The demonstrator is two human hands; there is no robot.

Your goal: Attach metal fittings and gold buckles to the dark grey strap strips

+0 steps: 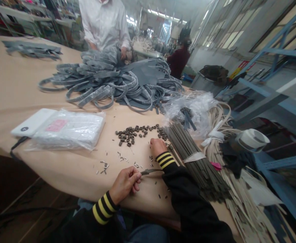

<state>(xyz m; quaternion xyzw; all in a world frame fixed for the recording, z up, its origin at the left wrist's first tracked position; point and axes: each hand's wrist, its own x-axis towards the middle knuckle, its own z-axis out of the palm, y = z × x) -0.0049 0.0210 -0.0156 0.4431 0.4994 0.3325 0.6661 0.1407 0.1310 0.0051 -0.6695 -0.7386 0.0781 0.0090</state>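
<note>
My left hand [126,184] is closed in a pinch on the end of a thin dark strip [151,171] that lies across the table edge towards my right sleeve. My right hand [158,147] rests on the tan table [8,87] with its fingers curled down beside a bound bundle of dark strips [193,157]; what it holds is hidden. A scatter of small dark metal pieces [137,132] lies just beyond it. Tiny light clippings [103,167] are strewn near my left hand.
A heap of grey straps [107,82] fills the table's far middle, where a person in a white shirt [104,23] stands handling them. A white power bank [32,122] and a clear plastic packet [70,130] lie left. Crumpled plastic [190,108], cream strips [221,135] and a tape roll [252,139] sit right.
</note>
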